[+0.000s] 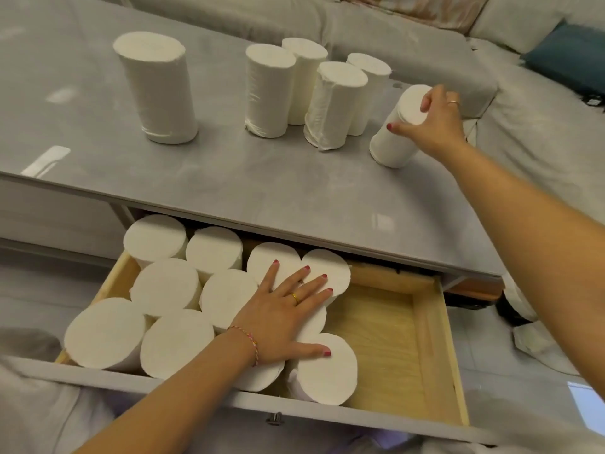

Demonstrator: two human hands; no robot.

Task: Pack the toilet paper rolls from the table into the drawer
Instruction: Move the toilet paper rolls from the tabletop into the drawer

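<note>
Soft, even light; tabletop (pixel 229 178) glare; edges perhaps warped.

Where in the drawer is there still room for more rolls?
The right part of the drawer is bare wood, between the packed rolls and the right wall. The left side is crowded, rolls touching, with the left hand pressing on them.

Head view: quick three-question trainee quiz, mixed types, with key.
1. How many toilet paper rolls stand on the table, counting the roll under the right hand?
2. True or false: the left hand lies flat on rolls in the drawer.
3. Which side of the drawer has bare floor? A) its left B) its right

Key: 1. six; 2. true; 3. B
</note>
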